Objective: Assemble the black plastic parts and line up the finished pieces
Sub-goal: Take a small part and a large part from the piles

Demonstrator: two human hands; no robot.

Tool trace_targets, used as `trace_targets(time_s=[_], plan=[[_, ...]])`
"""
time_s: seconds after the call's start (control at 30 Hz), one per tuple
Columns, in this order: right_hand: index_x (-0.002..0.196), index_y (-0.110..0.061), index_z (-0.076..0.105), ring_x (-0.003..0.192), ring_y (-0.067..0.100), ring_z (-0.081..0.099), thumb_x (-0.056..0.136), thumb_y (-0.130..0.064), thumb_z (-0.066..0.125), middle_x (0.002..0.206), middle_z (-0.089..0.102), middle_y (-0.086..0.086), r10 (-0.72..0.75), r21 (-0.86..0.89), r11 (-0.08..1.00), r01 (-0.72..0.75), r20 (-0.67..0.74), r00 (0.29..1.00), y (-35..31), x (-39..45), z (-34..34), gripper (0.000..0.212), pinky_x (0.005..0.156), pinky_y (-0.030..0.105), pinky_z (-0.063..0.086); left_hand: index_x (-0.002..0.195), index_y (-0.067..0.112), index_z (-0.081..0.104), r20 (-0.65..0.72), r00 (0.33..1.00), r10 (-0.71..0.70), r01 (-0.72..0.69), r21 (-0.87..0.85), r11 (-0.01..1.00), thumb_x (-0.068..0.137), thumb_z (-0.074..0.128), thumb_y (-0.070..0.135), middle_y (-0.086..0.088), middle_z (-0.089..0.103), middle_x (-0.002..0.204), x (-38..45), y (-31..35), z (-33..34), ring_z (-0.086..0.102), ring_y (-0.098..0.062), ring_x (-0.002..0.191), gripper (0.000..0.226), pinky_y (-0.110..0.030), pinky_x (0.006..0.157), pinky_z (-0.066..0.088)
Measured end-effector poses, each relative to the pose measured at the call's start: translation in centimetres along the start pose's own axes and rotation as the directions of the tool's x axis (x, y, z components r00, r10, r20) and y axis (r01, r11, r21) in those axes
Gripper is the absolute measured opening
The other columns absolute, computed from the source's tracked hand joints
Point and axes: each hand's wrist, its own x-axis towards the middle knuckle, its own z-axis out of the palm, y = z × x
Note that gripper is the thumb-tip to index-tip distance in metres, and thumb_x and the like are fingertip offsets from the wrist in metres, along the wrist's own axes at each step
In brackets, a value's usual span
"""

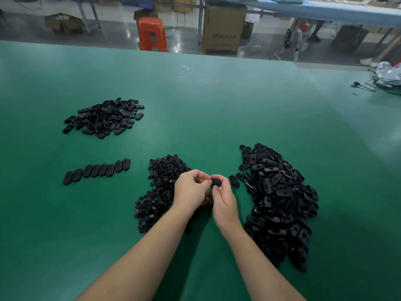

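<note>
both hands (192, 187) pinch black part (216, 183).

Three heaps (104, 118) of black parts; eight finished pieces (96, 171) in row; one orange stool (152, 34).

glossy black plastic oval shells (280, 198) lie heaped on a smooth matt green table mat (217, 109).

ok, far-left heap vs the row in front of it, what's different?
The far-left heap is a loose jumble, pieces overlapping at mixed angles; the row lies flat, one layer, pieces side by side in a slanted line. The heap holds far more pieces; the row has nine. Both are black oval parts on the green table.
</note>
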Motion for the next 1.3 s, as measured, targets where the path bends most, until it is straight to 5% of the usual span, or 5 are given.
trace_targets(time_s=[0.33, 0.5, 0.77, 1.0, 1.3], plan=[[0.11, -0.035, 0.055, 0.079, 0.002, 0.069, 0.106, -0.01, 0.038, 0.098, 0.069, -0.023, -0.044, 0.057, 0.997, 0.044, -0.011, 0.999, -0.7, -0.3, -0.2, 0.03, 0.066, 0.013, 0.051, 0.076, 0.023, 0.074, -0.017, 0.992, 0.128, -0.125, 0.131, 0.983, 0.082, 0.079, 0.01, 0.005, 0.067, 0.072, -0.2, 0.7, 0.2, 0.058, 0.0, 0.054, 0.015, -0.016, 0.05, 0.046], [0.108, -0.045, 0.054, 0.091, 0.005, 0.069, 0.106, -0.017, 0.038, 0.102, 0.069, -0.021, -0.051, 0.054, 0.997, 0.053, -0.029, 0.998, -0.9, -0.4, -0.2, 0.033, 0.075, 0.014, 0.049, 0.098, 0.02, 0.076, 0.072, 0.992, 0.099, -0.11, 0.172, 0.979, 0.084, 0.081, 0.016, 0.003, 0.069, 0.086, 0.0, 1.2, -0.6, 0.059, -0.009, 0.074, 0.016, -0.024, 0.074, 0.052], [0.106, -0.039, 0.057, 0.092, 0.025, 0.07, 0.1, -0.034, 0.039, 0.099, 0.072, -0.003, -0.034, 0.046, 0.998, 0.036, -0.04, 0.999, -0.5, -0.2, 0.1, 0.02, 0.087, 0.055, 0.055, 0.083, 0.009, 0.075, 0.131, 0.989, 0.07, -0.092, 0.17, 0.981, 0.079, 0.085, 0.011, 0.0, 0.07, 0.069, 0.2, 1.7, -1.5, 0.059, -0.002, 0.055, 0.011, -0.014, 0.052, 0.047], [0.1, -0.035, 0.063, 0.056, 0.009, 0.057, 0.105, -0.018, 0.046, 0.07, 0.065, -0.01, -0.001, 0.071, 0.997, 0.005, -0.052, 0.999, -0.2, 0.2, -0.2, 0.024, 0.056, 0.021, 0.048, 0.083, 0.009, 0.075, 0.127, 0.992, 0.024, -0.048, 0.191, 0.98, 0.08, 0.083, 0.014, 0.005, 0.064, 0.061, 0.4, 1.1, -1.5, 0.049, 0.0, 0.043, 0.01, -0.016, 0.048, 0.041], [0.1, -0.03, 0.062, 0.052, 0.011, 0.05, 0.106, -0.014, 0.048, 0.064, 0.06, -0.006, 0.036, 0.087, 0.996, -0.032, -0.046, 0.998, -0.1, 0.2, -0.3, 0.022, 0.052, 0.023, 0.046, 0.077, 0.018, 0.075, 0.087, 0.996, 0.027, -0.047, 0.232, 0.972, 0.083, 0.075, 0.016, 0.005, 0.068, 0.06, 0.1, 0.5, -1.0, 0.057, -0.013, 0.053, 0.006, -0.036, 0.064, 0.058]])
